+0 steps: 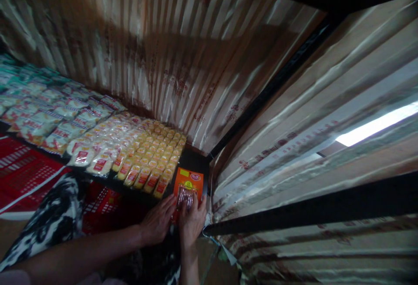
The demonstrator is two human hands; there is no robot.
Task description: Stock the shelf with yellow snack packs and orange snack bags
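At the right end of the black shelf lies an orange packet with a clear window that shows dark brown sticks. My right hand grips its near part, fingers over the window and along the right edge. Against its left edge press the fingers of my left hand, holding it from that side. The packet's lower end is partly hidden by my hands. Just left of it stand rows of small yellow wrapped cakes, with red labels on the front ones.
Farther left along the shelf are white wrapped packs and larger bags. Below sits a red plastic basket. Behind rises a wrapped, ridged panel; black frame bars run along the right side.
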